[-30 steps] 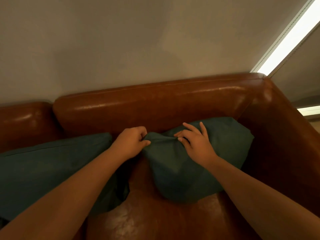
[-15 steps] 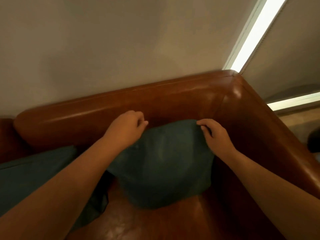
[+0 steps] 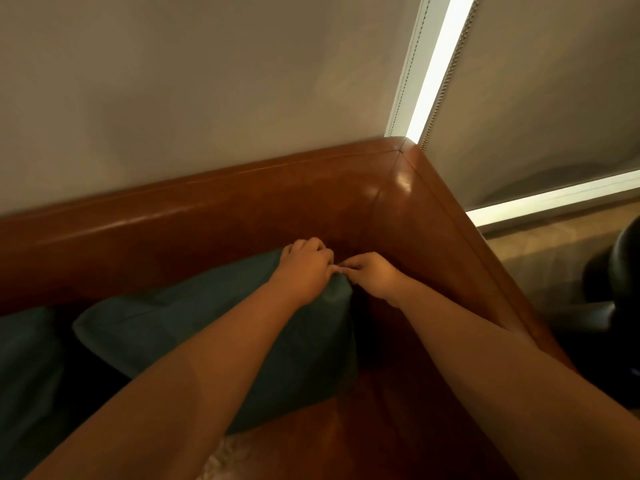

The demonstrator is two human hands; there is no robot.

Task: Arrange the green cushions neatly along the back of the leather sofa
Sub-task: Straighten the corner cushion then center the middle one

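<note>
Green cushion [image 3: 194,327] leans against the backrest of the leather sofa [image 3: 214,216] at the sofa's right end, its upper right corner pushed up close to the inside corner where backrest meets right armrest. Its long axis runs along the back, left to right, and it stands tilted, top edge resting on the backrest, bottom edge forward on the seat. The right side edge drops steeply from the raised corner down to the seat, just beside the armrest.

Both hands meet at that raised upper right corner. The left hand [image 3: 304,268] lies over the top edge with fingers curled down onto the fabric, its grip closed on the cushion's corner. The right hand [image 3: 372,275] comes in from the armrest side, fingers bent and pinching the same corner tip (fingertips of the two hands are touching or all but touching; the exact hold is hard to make out in the dim light). Both forearms reach in from the near edge of the view and cross over the seat.

A second green cushion [image 3: 24,362] lies against the backrest to the left, just beside the first, cut off by the left edge of the view. Behind the sofa is a plain wall [image 3: 207,81], and past the right armrest a drawn blind [image 3: 554,98] with bright strips of light at its edges.
</note>
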